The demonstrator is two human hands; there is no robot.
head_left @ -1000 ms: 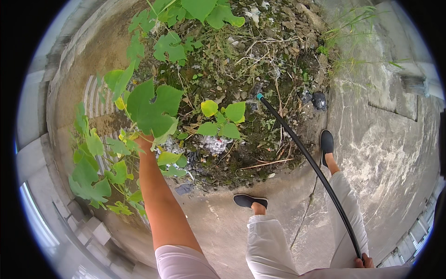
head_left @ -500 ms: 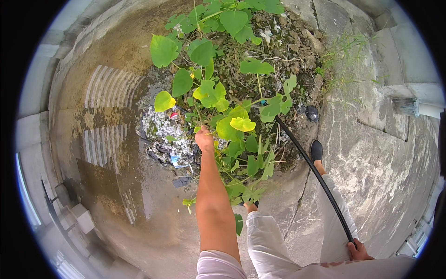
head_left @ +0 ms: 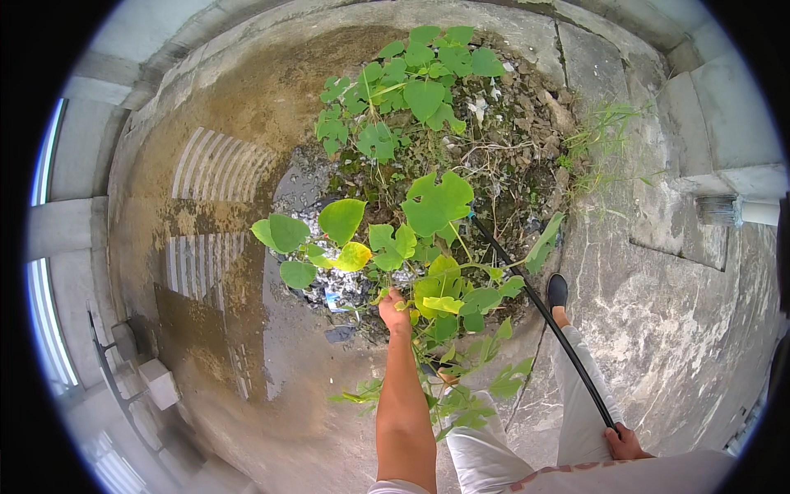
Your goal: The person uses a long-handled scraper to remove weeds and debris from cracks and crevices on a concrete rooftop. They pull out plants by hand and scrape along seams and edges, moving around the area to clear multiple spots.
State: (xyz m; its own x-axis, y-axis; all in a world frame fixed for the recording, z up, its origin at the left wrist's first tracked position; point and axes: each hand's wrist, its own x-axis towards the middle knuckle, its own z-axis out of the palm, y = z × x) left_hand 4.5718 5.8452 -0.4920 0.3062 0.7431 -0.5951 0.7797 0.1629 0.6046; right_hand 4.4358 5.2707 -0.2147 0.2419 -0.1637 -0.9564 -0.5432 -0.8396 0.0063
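My left hand point(head_left: 393, 311) is closed around the stem of a broad-leaved green plant point(head_left: 439, 203), with several yellowing leaves about my fingers. Its leafy branches spread past my wrist and over my left leg. Leaves hide the stem's lower end, so whether it is still rooted cannot be seen. Low on the right, my right hand point(head_left: 629, 443) grips a long black pole point(head_left: 573, 356). The pole slants forward and left from beside my right leg to a heap of soil and rubble point(head_left: 527, 107), where its far tip is partly hidden by leaves.
Another clump of green leaves point(head_left: 424, 97) grows at the far side of the heap. White and grey litter point(head_left: 317, 267) lies left of my left hand. Wet, muddy ground stretches left; cracked concrete point(head_left: 609, 272) lies right, with grass tufts and a wall beyond.
My left hand has drawn the plant toward me and slightly right, pulling it apart from the far clump. My right hand keeps its hold on the pole, which has shifted slightly.
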